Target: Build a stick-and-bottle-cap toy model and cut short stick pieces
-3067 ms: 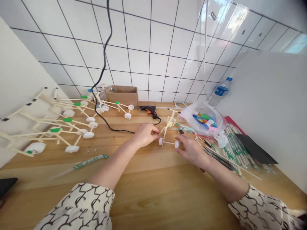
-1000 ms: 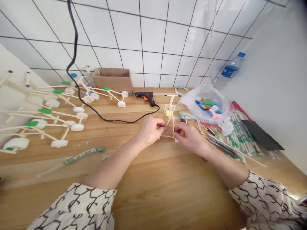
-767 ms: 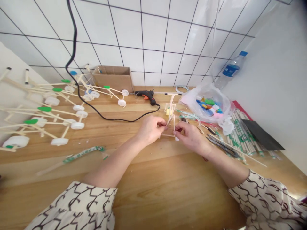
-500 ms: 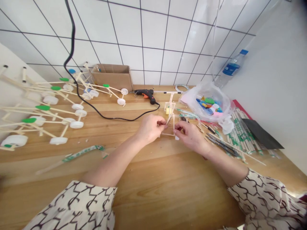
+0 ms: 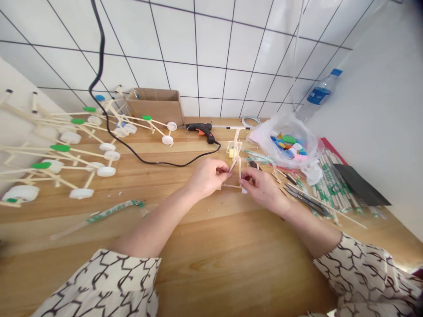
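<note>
Between my hands stands a small tricycle model made of thin wooden sticks (image 5: 239,169), with a black-tipped handlebar (image 5: 238,128) at its far end and a yellow wheel (image 5: 232,152) under it. My left hand (image 5: 209,176) pinches a slanting stick on the model's left side. My right hand (image 5: 262,187) has thumb and finger closed on the right rear stick, near a white wheel (image 5: 244,190) seen edge-on. The fingertips hide parts of the rear frame.
Finished stick tricycles (image 5: 79,163) crowd the left. A black glue gun (image 5: 201,128) lies behind, its cord crossing the table, beside a cardboard box (image 5: 155,105). To the right are a bag of coloured caps (image 5: 287,136), scissors (image 5: 306,200), wrapped chopsticks (image 5: 333,180) and a bottle (image 5: 319,97).
Almost nothing differs. Both hands keep their pinch on the model, with the left fingers shifted very slightly to the right.
</note>
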### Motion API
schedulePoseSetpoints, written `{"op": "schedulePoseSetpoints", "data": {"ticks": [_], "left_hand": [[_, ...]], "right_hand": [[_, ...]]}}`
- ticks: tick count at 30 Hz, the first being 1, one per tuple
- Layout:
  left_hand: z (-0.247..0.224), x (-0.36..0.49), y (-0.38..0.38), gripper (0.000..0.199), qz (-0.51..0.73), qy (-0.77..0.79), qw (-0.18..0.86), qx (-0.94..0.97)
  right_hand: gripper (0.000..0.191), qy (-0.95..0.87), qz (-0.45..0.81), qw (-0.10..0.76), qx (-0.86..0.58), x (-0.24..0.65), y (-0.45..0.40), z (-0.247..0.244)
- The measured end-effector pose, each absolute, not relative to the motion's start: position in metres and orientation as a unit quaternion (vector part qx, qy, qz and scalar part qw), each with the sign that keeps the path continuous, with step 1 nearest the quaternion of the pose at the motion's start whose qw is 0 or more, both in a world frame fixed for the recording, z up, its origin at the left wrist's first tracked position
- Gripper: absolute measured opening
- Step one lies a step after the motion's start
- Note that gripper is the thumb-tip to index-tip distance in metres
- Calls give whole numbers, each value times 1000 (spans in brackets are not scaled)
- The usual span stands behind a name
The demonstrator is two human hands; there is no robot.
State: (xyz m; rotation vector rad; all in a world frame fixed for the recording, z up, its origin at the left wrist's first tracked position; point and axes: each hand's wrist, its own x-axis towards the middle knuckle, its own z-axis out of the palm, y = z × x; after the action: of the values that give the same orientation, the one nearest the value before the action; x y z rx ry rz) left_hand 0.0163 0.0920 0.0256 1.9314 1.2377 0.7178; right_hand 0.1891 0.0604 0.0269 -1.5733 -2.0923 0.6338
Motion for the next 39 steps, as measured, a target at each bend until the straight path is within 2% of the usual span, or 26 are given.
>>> {"op": "schedulePoseSetpoints", "data": {"ticks": [5, 10, 13, 15, 19, 22, 28, 34, 39], "left_hand": [[33, 9, 90, 19, 258, 477, 320, 777], [38, -2, 88, 40, 196, 475, 263, 816], [43, -10, 88, 45, 135, 455, 218, 853], [48, -12, 88, 41, 95, 453, 185, 867], [61, -8, 84, 13, 55, 484, 140, 862], [62, -2, 81, 12, 81, 502, 154, 847], [43, 0, 81, 40, 106, 499, 232, 828], [42, 4, 81, 9, 88, 467, 286, 832], [42, 5, 80, 5, 96, 469, 298, 826]], "right_hand": [[8, -765, 219, 232, -559, 191, 61, 23], [8, -770, 217, 233, -553, 194, 62, 21], [7, -771, 217, 235, -551, 194, 62, 21], [8, -773, 218, 233, -548, 195, 62, 21], [8, -776, 213, 235, -545, 195, 62, 19], [7, -775, 209, 239, -546, 195, 61, 19], [8, -769, 218, 244, -549, 194, 61, 20], [9, -771, 220, 239, -548, 193, 60, 20], [10, -770, 218, 236, -551, 194, 59, 21]]}}
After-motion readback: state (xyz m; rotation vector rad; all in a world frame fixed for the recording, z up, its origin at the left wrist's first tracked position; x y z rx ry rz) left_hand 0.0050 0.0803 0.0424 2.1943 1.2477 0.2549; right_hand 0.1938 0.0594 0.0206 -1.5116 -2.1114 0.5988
